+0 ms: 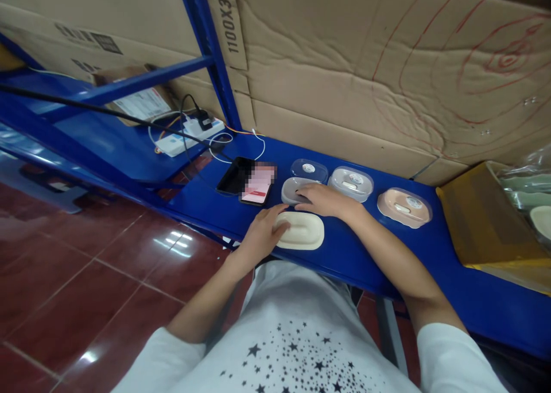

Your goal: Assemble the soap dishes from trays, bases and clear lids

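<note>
A cream oval plastic piece [307, 232] with a long recessed shape in its middle lies near the shelf's front edge. My left hand [260, 232] is closed on its left end, thumb over the rim and fingers along the far side. Just beyond it sits a clear oval plastic tub [289, 193]. My right hand [325, 199] reaches across its right front rim, fingers partly inside and gripping the edge; the fingertips are small and partly hidden. Behind the tub lies a clear oval cover [309, 169] with a round white label.
A white oval case [350, 185] and a pink one [404, 208] stand on the blue shelf [353, 244] at right. To the left are a lit phone [258, 189] and a black tray [232, 178]. A power strip [189, 137] with cables lies farther left; a cardboard box [469, 221] stands far right.
</note>
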Motion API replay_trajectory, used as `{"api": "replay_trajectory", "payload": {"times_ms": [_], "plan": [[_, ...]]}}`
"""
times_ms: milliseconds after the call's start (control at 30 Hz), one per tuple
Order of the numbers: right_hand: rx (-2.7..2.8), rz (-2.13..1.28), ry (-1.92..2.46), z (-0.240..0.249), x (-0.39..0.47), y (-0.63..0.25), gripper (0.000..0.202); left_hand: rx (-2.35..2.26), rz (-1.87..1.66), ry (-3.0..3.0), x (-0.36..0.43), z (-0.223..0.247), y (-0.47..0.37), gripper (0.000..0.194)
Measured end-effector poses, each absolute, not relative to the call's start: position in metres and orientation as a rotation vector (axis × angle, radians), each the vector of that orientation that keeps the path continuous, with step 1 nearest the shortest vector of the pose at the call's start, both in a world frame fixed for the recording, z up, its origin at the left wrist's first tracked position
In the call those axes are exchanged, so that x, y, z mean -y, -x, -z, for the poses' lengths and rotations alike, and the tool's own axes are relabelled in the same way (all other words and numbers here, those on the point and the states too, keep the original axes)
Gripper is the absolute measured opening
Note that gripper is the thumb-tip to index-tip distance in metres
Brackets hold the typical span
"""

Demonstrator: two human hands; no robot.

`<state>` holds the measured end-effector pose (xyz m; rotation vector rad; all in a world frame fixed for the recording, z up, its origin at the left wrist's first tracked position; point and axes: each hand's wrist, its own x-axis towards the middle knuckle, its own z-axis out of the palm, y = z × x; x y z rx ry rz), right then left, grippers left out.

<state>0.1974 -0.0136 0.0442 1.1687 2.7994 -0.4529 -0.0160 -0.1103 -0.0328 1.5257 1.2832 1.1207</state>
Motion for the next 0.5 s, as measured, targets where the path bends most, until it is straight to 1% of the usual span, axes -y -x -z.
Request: {"api": "replay_trajectory", "payload": {"times_ms": [100, 167, 200, 300, 367, 433, 500], "plan": [[-2.872, 0.55, -1.124, -0.056, 0.003, -0.22, 0.043, -1.282, -1.124, -1.571, 0.107, 0.04, 0.013, 0.033], [-2.924, 0.549, -1.212, -0.067, -0.005, -0.245, 0.05, -1.278, -1.132, -1.589, 0.105, 0.044, 0.012, 0.029], [-2.906, 0.52, -1.308, -0.07, -0.01, -0.259, 0.058, -1.278, -1.14, -1.601, 0.106, 0.043, 0.011, 0.028], [-2.64, 0.397, -1.656, -0.067, -0.023, -0.294, 0.098, -1.277, -1.202, -1.649, 0.114, 0.032, 0.003, 0.032], [-2.459, 0.367, -1.792, -0.056, -0.031, -0.308, 0.115, -1.227, -1.27, -1.636, 0.124, 0.019, -0.006, 0.032], [-2.408, 0.361, -1.837, -0.046, -0.036, -0.316, 0.121, -1.084, -1.254, -1.519, 0.133, 0.006, -0.018, 0.033], [-2.431, 0.331, -1.847, -0.044, -0.037, -0.321, 0.118, -0.923, -1.167, -1.346, 0.139, -0.002, -0.031, 0.04]]}}
